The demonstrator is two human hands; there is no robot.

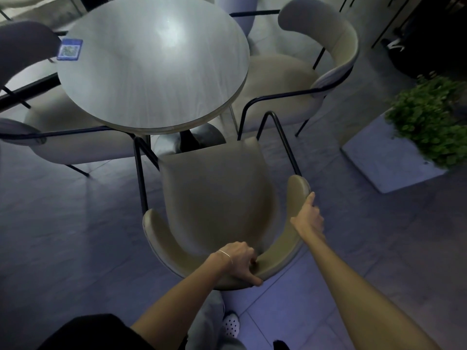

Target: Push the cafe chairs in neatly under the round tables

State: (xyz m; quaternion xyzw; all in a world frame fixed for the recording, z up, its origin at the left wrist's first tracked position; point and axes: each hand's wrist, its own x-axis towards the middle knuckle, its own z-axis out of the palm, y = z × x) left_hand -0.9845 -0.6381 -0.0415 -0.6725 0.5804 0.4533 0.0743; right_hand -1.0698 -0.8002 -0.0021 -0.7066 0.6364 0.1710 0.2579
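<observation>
Chair (214, 193) backrest is gripped by both hands (241, 261) (309, 218); armrest rails could be jammed against tabletop (151, 72) edge if pushed skewed.

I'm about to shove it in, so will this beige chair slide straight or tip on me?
The chair probably slides rather than tips: thin legs on smooth floor tiles. It may swivel, since the left hand and right hand grip the curved backrest unevenly. Likely light, with a slim frame.

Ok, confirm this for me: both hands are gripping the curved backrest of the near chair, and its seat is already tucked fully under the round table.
Not quite. In the head view both hands, left hand and right hand, do grip the near chair backrest, but its seat sits almost wholly clear of the round table, not tucked under.
</observation>
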